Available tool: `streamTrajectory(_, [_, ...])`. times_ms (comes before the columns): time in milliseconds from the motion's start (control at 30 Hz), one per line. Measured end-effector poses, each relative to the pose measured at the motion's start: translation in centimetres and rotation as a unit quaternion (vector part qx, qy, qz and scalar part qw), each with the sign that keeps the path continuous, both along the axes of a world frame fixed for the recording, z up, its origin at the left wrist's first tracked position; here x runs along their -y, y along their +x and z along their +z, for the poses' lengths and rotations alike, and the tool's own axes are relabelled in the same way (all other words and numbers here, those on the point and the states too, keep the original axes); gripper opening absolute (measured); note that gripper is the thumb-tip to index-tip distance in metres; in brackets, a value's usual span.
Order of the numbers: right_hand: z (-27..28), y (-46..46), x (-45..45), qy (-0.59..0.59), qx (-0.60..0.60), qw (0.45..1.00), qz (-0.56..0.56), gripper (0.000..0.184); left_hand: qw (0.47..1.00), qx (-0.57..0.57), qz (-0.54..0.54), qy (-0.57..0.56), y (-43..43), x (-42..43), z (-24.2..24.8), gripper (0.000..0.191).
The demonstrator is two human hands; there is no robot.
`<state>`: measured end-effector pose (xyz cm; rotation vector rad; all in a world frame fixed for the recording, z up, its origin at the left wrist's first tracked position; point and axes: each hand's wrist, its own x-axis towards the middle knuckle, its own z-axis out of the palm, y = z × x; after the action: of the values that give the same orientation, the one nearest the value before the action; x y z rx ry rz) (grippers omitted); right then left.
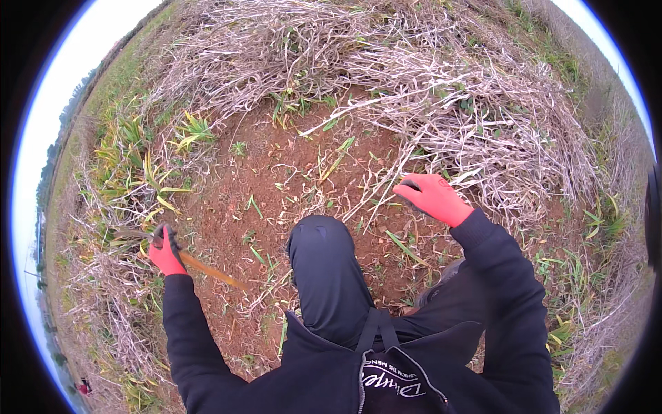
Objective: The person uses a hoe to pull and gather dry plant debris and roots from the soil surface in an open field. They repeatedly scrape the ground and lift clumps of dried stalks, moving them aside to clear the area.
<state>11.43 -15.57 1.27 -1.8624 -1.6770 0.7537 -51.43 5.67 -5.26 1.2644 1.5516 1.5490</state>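
Note:
My left hand (168, 252), in a red glove with a dark palm, grips a sickle by its wooden handle (213, 271). Its thin curved blade (133, 234) points left, over dry stalks and yellow-green leaves. My right hand (433, 199), gloved alike, hovers at the lower edge of a heap of dry stalks (496, 129). Its fingers curl inward, and whether they pinch anything is hidden. Loose pale stalks (389, 192) lie just left of it on reddish-brown soil (222, 202).
More dry stalks (243, 67) are heaped across the far side. Green and yellow leafy plants (137, 155) grow at the left. My bent knee (323, 248) juts into the middle. A small distant figure, perhaps a person (84, 386), shows at the lower left.

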Motion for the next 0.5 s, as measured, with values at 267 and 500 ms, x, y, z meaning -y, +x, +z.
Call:
streamTrajectory(267, [2.2,-3.3,-0.9,0.185,0.111,0.976,-0.027,0.064,0.916,0.159,-0.235,0.283,24.9,0.9,17.4,0.028])
streamTrajectory(500, [4.0,0.3,1.2,0.310,0.318,0.886,-0.133,0.080,0.719,0.507,-0.462,0.109,37.8,2.3,18.4,0.034])
